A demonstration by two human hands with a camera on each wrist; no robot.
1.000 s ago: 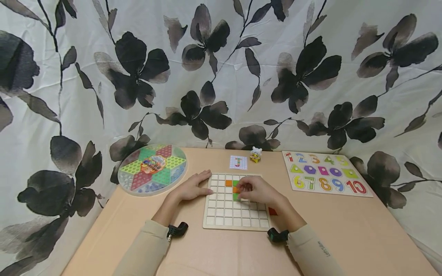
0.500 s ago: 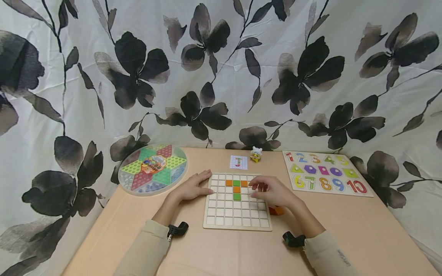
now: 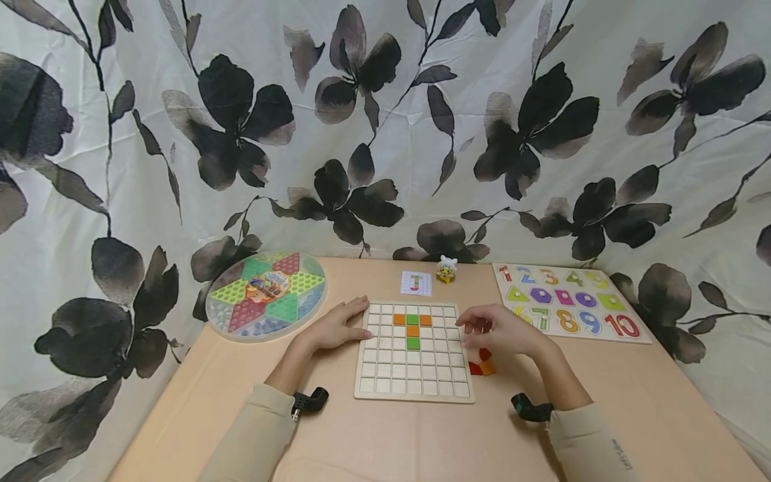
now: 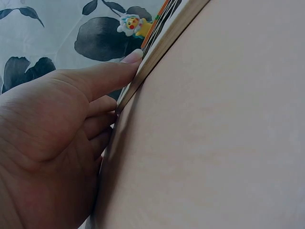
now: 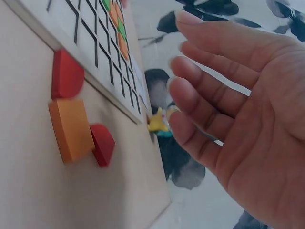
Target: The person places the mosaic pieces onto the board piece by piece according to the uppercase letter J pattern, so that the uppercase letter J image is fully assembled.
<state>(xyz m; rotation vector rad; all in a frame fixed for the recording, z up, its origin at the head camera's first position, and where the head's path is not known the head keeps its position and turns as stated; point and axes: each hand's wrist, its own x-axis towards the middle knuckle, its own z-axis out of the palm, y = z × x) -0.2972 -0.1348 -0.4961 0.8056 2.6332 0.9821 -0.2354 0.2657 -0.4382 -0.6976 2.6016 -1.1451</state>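
Observation:
A white grid board (image 3: 385, 371) lies on the table, with several orange and green tiles set in its upper middle squares; among them are an orange tile (image 3: 425, 320) and a green tile (image 3: 413, 344). My left hand (image 3: 333, 326) rests at the board's left edge, thumb on the rim (image 4: 164, 45) and fingers along its side. Just right of the board hovers my right hand (image 3: 506, 329), fingers loosely bent and holding nothing. Below it lie an orange block (image 5: 71, 130), a red block (image 5: 67, 74) and a red rounded piece (image 5: 103, 144), close together beside the board.
Behind the board are a small pattern card (image 3: 416, 284) and a toy figure (image 3: 446, 270). A round Chinese checkers board (image 3: 266, 296) stands at the left, a number puzzle board (image 3: 569, 304) at the right. A floral curtain (image 3: 385, 134) hangs behind the table.
My right hand has moved right, off the grid board, uncovering an orange tile in the top row of tiles and the loose pieces beside the board. My left hand has stayed put.

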